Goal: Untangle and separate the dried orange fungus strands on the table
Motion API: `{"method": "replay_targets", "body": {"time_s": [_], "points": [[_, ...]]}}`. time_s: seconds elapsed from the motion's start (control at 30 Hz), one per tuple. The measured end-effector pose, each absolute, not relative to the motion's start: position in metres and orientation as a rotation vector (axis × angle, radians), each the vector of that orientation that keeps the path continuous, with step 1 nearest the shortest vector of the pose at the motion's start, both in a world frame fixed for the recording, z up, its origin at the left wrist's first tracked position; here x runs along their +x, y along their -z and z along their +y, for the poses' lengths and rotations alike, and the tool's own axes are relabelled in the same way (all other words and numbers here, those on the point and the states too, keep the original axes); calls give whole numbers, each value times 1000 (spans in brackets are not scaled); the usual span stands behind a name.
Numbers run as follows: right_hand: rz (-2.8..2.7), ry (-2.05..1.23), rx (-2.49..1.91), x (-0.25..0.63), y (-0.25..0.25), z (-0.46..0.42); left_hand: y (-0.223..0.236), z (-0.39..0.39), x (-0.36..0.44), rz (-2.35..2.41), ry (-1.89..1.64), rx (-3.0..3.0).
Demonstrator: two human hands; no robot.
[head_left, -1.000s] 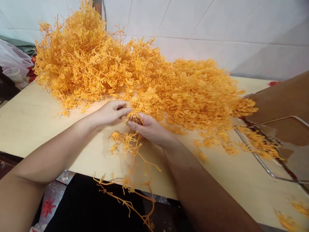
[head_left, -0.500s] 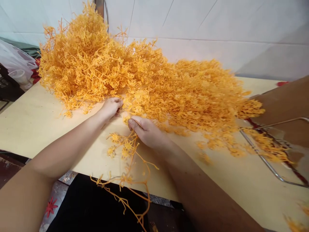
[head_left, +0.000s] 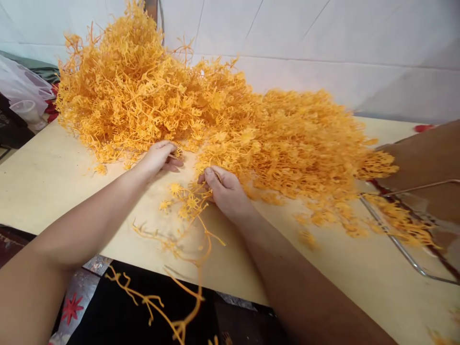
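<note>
A big heap of orange plastic flower sprigs [head_left: 223, 110] covers the back of a pale wooden table [head_left: 53, 182]. My right hand [head_left: 224, 189] is closed around a bunch of sprigs [head_left: 185, 201] whose stems trail over the table's near edge. My left hand [head_left: 158, 158] rests at the foot of the heap, its fingers curled and pinching at a small orange piece among the sprigs.
A metal wire frame [head_left: 402, 244] lies at the right with a brown cardboard box [head_left: 424, 158] behind it. Loose orange bits [head_left: 309, 235] are scattered on the right part of the table. A plastic bag [head_left: 21, 96] sits at the far left. White tiled wall behind.
My left hand has moved left, away from my right hand, to the edge of the heap. The bunch in my right hand has shifted and its stems swung left.
</note>
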State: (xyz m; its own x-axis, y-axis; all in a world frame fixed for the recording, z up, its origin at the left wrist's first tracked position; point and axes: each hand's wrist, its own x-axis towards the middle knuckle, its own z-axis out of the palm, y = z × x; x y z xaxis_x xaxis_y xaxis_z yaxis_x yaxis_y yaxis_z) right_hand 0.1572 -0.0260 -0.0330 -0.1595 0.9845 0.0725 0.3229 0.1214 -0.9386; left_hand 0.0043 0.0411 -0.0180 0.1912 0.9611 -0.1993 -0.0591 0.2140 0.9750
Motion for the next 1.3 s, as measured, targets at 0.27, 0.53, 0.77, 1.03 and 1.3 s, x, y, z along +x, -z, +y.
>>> {"method": "replay_targets", "body": {"time_s": [0.27,0.53,0.77,1.03,1.3], "points": [[-1559,-1063,-1299,157,33,-24,12,41,3,1032,-889,1177],[-1489,-1039,-1214,157,37,-19,16,20,15,859,-790,1383],[-1508,-1085,-1152,156,36,-22,23,19,23,879,-823,1332],[-1591,-985,-1107,157,32,-18,26,24,38,1013,-963,1171],[-1646,-1076,-1077,147,25,-40,17,54,7,1224,-1187,897]]}}
